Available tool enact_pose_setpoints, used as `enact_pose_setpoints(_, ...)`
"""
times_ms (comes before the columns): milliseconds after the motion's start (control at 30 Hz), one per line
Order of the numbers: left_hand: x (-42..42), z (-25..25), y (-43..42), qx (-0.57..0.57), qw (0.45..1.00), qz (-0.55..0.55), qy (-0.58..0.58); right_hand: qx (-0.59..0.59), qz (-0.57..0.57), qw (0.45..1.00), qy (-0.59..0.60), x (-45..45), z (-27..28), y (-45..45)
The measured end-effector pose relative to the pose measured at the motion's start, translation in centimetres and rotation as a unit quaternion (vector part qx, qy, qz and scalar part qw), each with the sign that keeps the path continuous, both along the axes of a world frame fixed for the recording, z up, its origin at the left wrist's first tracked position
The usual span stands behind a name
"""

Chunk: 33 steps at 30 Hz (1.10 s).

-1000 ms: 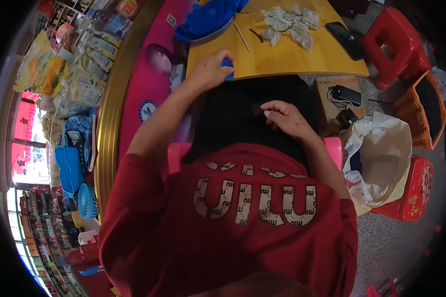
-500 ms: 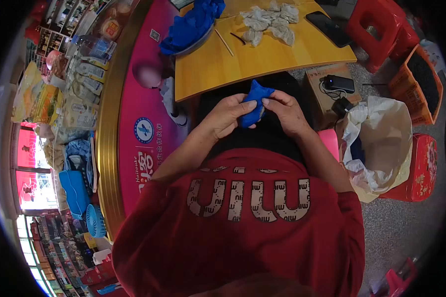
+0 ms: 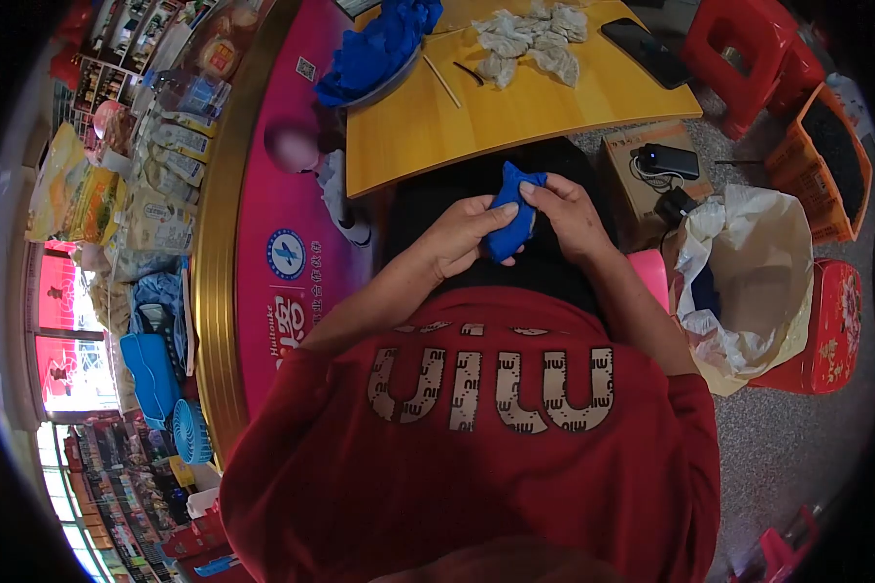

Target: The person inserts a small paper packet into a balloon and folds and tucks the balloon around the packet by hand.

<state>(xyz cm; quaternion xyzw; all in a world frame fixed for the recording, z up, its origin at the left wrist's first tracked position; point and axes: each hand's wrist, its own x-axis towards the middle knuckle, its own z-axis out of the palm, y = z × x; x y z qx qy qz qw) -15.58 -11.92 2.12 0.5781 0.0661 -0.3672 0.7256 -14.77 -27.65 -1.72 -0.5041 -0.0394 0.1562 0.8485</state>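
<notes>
A small blue cloth-like piece (image 3: 510,225) is held over my lap, just off the front edge of the yellow table (image 3: 525,115). My left hand (image 3: 464,236) grips its left side, thumb on top and fingers beneath. On its upper right, my right hand (image 3: 566,212) pinches it between thumb and fingers. More blue pieces (image 3: 374,53) are heaped in a bowl at the table's left. A thin stick (image 3: 442,82) and a small dark strip (image 3: 468,73) lie beside the bowl. Crumpled whitish pieces (image 3: 535,44) rest further back.
A black phone (image 3: 644,53) lies on the table's right. Right of my legs are a cardboard box (image 3: 642,209) with a black device (image 3: 669,161), a lined bin (image 3: 749,282) and red stools (image 3: 749,58). A pink panelled counter (image 3: 282,185) runs along the left.
My left hand has brought a blue piece from the table's front left edge to my lap. My right hand has taken hold of it too. The view has shifted.
</notes>
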Motion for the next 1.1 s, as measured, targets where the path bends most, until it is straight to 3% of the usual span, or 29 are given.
enact_pose_setpoints(133, -0.2, -0.5, 0.0, -0.001, 0.999, 0.0, -0.036, 0.038, -0.004, 0.999, 0.017, -0.2, 0.4, 0.3)
enact_pose_setpoints(233, -0.2, 0.0, -0.1, 0.018, 0.998, -0.031, -0.053, 0.002, 0.01, 1.0, -0.016, 0.0, -0.2, 0.0)
enact_pose_setpoints(367, 0.9, 1.1, 0.4, 0.051, 0.994, 0.053, -0.087, 0.02, 0.073, 0.997, -0.002, 0.0, -0.1, -0.2)
enact_pose_setpoints(467, 1.1, -0.4, 1.1, 0.056, 0.99, -0.01, -0.128, 0.015, 0.079, 0.997, -0.004, 0.0, -0.4, 0.2)
enact_pose_setpoints(533, 0.9, -1.3, 0.8, -0.066, 0.99, 0.094, -0.078, 0.011, 0.075, 0.997, -0.012, -0.1, -0.4, 0.2)
enact_pose_setpoints(667, 0.5, -0.4, 0.6, -0.094, 0.99, 0.105, -0.031, 0.005, 0.084, 0.996, -0.001, -0.1, -1.1, 0.6)
enact_pose_setpoints(733, 0.6, 0.4, 0.6, -0.004, 0.996, 0.072, -0.045, -0.041, 0.072, 0.996, -0.01, -0.4, -0.4, 0.8)
enact_pose_setpoints(867, 1.0, -1.6, 1.3, -0.001, 0.988, 0.09, -0.127, -0.092, 0.109, 0.989, -0.035, -0.6, -0.2, 0.8)
enact_pose_setpoints(933, 1.1, -2.2, 1.2, -0.068, 0.981, 0.15, -0.107, -0.027, 0.109, 0.994, -0.01, -0.6, 0.1, 0.8)
enact_pose_setpoints(967, 1.1, -2.2, 1.3, -0.069, 0.98, 0.152, -0.106, -0.029, 0.11, 0.993, -0.009, -0.8, 0.4, 0.7)
enact_pose_setpoints(1033, 1.2, -1.3, 1.3, -0.16, 0.973, 0.165, 0.012, 0.023, 0.109, 0.991, 0.073, -0.9, 1.1, 0.5)
enact_pose_setpoints(1100, 1.0, -0.8, 1.3, -0.177, 0.973, 0.143, 0.028, 0.043, 0.107, 0.991, 0.075, -0.7, 1.2, 0.3)
